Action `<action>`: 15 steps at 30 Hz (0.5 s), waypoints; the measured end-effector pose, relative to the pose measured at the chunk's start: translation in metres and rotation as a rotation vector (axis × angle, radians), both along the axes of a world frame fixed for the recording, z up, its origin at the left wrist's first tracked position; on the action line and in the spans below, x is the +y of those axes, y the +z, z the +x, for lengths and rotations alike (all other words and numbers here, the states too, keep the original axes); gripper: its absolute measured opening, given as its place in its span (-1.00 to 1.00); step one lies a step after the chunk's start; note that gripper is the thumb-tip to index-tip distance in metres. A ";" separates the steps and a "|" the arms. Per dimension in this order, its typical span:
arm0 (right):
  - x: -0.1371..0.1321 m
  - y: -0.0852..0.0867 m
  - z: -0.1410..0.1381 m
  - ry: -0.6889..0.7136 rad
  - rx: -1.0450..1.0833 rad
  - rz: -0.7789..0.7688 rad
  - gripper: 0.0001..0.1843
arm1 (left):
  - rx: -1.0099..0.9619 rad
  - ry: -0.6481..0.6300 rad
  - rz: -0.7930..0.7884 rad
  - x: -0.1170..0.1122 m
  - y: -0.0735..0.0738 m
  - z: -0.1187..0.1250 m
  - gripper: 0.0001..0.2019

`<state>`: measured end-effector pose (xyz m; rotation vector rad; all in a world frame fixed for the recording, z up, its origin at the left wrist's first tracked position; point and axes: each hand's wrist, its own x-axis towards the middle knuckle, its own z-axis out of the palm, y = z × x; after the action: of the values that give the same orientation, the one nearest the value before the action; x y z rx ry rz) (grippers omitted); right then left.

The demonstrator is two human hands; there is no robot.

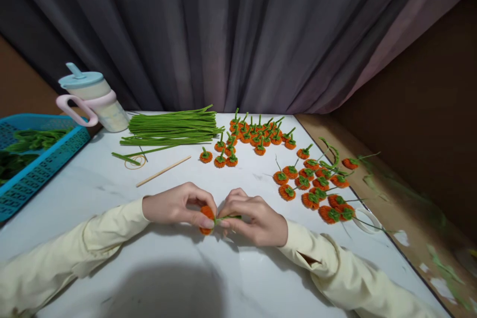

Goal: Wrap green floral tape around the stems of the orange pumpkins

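My left hand [182, 206] grips a small orange pipe-cleaner pumpkin [206, 212] between thumb and fingers, its green top facing right. Close beside it, my right hand [255, 216] pinches the thin green stem [223, 218] that comes out of the pumpkin. The fingertips of both hands nearly meet there and partly hide the stem. Beyond my hands stands a group of similar orange pumpkins [261, 142] with upright fuzzy green stalks. Another group [320, 183], to the right, has green tops, several with thin trailing stems.
Green pipe cleaners [171, 126] lie bundled at the back. Nearer are a wooden stick [163, 171] and a rubber band [134, 162]. A lidded tumbler [108, 112] and a blue basket [55, 159] holding green pieces stand left. A tape roll [368, 220] sits by the table's right edge.
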<state>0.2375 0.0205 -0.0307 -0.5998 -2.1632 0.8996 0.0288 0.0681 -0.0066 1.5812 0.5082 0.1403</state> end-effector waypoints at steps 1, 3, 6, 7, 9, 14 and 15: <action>0.000 0.000 0.000 -0.017 -0.017 0.100 -0.74 | -0.004 0.017 -0.089 0.001 -0.001 0.000 -0.81; 0.000 -0.002 0.001 -0.065 -0.069 0.328 -0.75 | -0.018 0.067 -0.250 0.002 -0.005 0.000 -0.79; 0.000 -0.007 0.002 -0.141 -0.162 0.711 -0.79 | -0.051 0.137 -0.504 0.001 -0.015 0.002 -0.75; -0.001 -0.010 0.001 -0.156 -0.183 0.810 -0.80 | -0.064 0.144 -0.585 0.002 -0.019 0.002 -0.73; -0.003 -0.014 -0.001 -0.178 -0.185 0.866 -0.80 | -0.075 0.124 -0.663 0.004 -0.025 0.003 -0.70; -0.005 -0.020 -0.007 -0.182 -0.007 0.146 -0.73 | 0.035 -0.012 -0.252 0.015 -0.022 0.000 -0.58; -0.004 -0.021 -0.007 -0.171 0.031 -0.043 -0.72 | 0.056 -0.002 -0.113 0.015 -0.018 0.000 -0.54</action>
<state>0.2302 0.0165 -0.0512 -0.7752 -2.0345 0.8589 0.0285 0.0835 -0.0247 1.4783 0.5486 0.0648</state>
